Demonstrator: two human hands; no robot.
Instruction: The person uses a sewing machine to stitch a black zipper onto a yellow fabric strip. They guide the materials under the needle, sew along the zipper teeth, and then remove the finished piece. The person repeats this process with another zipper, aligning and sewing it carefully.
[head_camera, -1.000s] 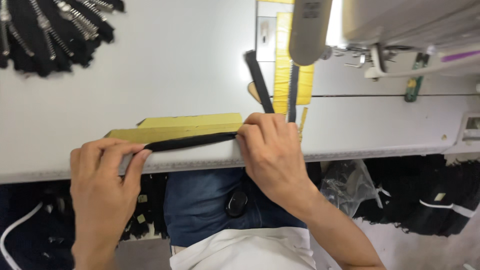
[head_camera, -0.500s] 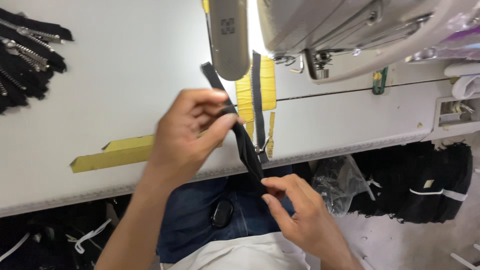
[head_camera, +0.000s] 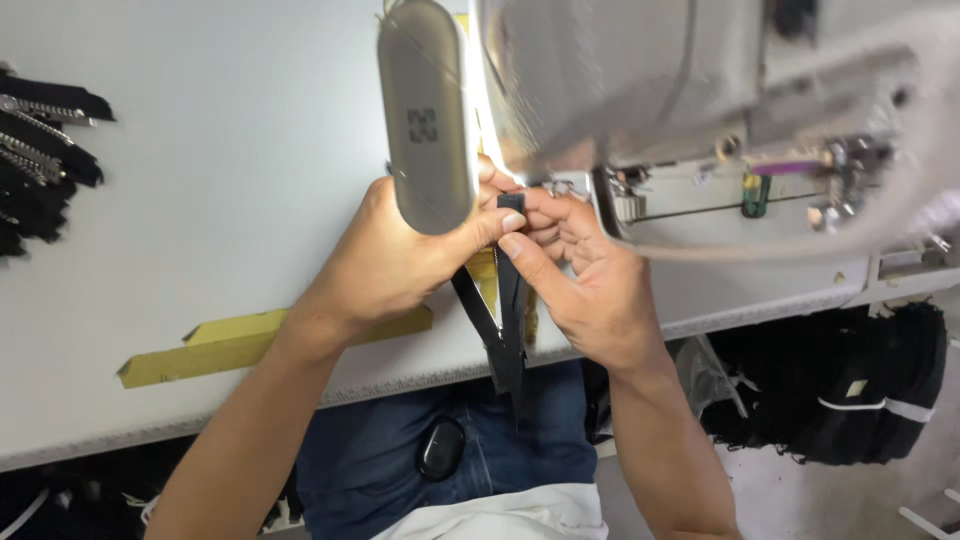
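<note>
A heap of black zippers (head_camera: 40, 150) lies far left on the white counter (head_camera: 220, 180); a yellow strip (head_camera: 240, 345) sits at its edge. A grey lamp head (head_camera: 428, 115) partly hides the left hand (head_camera: 400, 260). Both hands' fingers (head_camera: 520, 245) pinch a black zipper tape (head_camera: 503, 320), the right hand (head_camera: 585, 285) beside the sewing machine (head_camera: 700, 110).

The black zipper tape (head_camera: 500, 320) hangs as two narrow dark strips that meet in a V below the table's front edge, at about six o'clock from the hands. Its upper end stands upright, pinched between the fingertips of the left hand (head_camera: 400, 260) and the right hand (head_camera: 580, 280), which press together at the frame's centre, the left at nine o'clock of the tape.
</note>
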